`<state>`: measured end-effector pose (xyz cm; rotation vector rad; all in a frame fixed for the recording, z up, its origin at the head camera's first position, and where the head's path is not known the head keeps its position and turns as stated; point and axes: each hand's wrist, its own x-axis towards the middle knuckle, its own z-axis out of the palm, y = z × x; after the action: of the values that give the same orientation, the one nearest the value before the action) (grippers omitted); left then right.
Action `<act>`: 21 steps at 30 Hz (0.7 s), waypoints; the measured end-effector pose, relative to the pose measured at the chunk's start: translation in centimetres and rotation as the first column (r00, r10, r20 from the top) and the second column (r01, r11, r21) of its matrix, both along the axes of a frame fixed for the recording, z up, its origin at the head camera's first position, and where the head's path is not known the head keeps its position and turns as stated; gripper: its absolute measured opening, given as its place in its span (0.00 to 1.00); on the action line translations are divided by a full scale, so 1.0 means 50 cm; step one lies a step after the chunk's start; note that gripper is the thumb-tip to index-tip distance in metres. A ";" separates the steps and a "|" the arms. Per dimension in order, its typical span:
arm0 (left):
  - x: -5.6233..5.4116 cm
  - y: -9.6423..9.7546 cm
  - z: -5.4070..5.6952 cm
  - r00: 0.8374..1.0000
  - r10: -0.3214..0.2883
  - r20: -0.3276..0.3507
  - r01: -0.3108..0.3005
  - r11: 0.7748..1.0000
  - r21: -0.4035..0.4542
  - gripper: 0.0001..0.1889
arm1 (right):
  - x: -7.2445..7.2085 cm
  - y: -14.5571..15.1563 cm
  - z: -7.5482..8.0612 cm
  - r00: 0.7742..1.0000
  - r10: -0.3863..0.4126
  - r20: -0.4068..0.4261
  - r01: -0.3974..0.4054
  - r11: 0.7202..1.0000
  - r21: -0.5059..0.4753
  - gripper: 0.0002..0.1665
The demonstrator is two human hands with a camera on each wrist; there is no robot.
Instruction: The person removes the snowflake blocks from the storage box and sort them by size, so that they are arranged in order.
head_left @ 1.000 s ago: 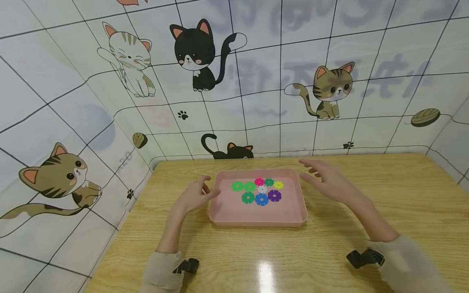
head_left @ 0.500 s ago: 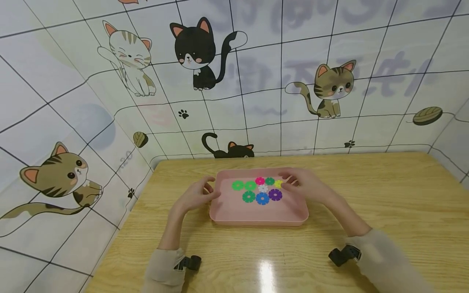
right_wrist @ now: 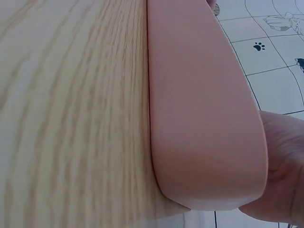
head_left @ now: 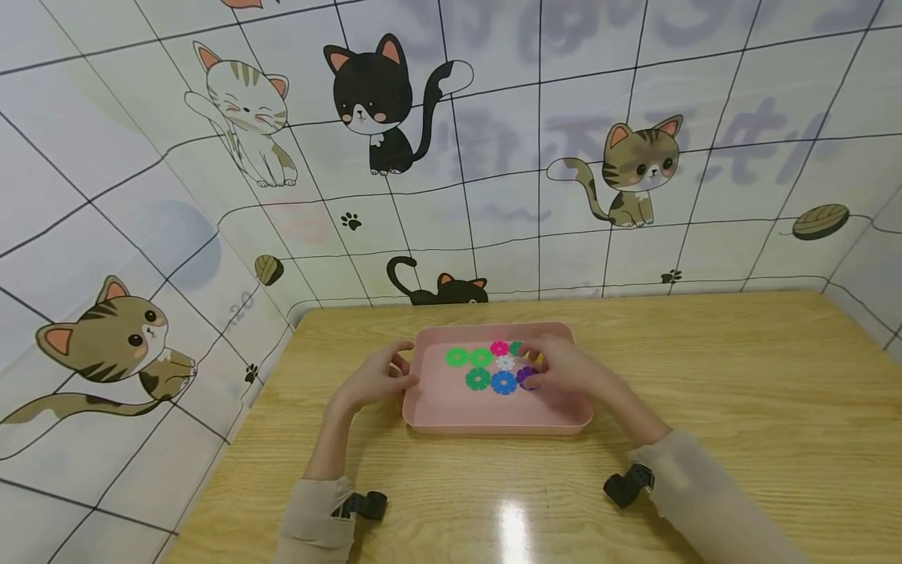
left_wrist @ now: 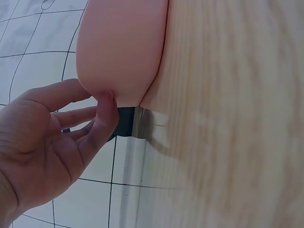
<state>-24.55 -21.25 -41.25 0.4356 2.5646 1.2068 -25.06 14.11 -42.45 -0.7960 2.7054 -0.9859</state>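
Note:
On the wooden table stands a shallow pink tray (head_left: 451, 411) holding several flower-shaped plastic discs. A blue disc (head_left: 496, 385) lies beside a green one (head_left: 470, 381); farther back are light green discs (head_left: 449, 358), a pink disc (head_left: 493, 348) and a white disc (head_left: 499, 364). My right hand (head_left: 565, 368) reaches over the tray's right side, thumb and fingers apart, partly covering the purple disc (head_left: 523, 377), the yellow disc (head_left: 540, 358) and a dark green disc (head_left: 515, 347). At the left rim, my left hand (head_left: 377, 376) touches the tray end with loosely bent fingers and thumb.
The wooden table (head_left: 740, 376) runs back to a wall (head_left: 507, 258) printed with cartoon cats. A black wrist camera (head_left: 368, 505) sits at the left cuff, another black camera (head_left: 625, 487) at the right. In the right wrist view, the tray wall hides the fingertips.
My right hand has moved left and inward, from beyond the tray's right rim to over the discs on that side. The left hand stays at the left rim.

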 end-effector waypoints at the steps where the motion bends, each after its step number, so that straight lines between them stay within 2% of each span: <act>1: 0.000 -0.001 -0.001 1.000 0.001 0.010 -0.001 1.000 0.010 0.33 | -0.001 -0.002 -0.001 1.000 0.002 -0.005 -0.002 1.000 0.013 0.21; 5: -0.001 -0.006 -0.007 1.000 -0.007 0.021 0.006 0.999 0.036 0.33 | -0.003 -0.005 -0.002 0.999 0.022 -0.034 -0.020 0.998 0.053 0.17; 11: -0.004 -0.007 -0.015 0.999 -0.019 0.037 0.016 0.996 0.087 0.34 | 0.000 0.000 0.004 1.000 -0.005 -0.011 0.006 0.999 0.052 0.09; 16: -0.003 -0.006 -0.018 0.999 -0.027 0.040 0.022 0.992 0.125 0.33 | -0.002 0.010 0.003 0.999 0.003 -0.037 -0.003 1.000 -0.003 0.02; 21: 0.000 -0.016 -0.014 0.999 -0.027 0.035 0.023 0.993 0.114 0.32 | -0.005 0.013 0.000 1.000 -0.002 -0.006 0.002 0.998 -0.064 0.04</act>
<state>-24.57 -22.07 -41.94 0.4642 2.4613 1.3444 -25.30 14.73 -42.43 -0.8085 2.6921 -1.0775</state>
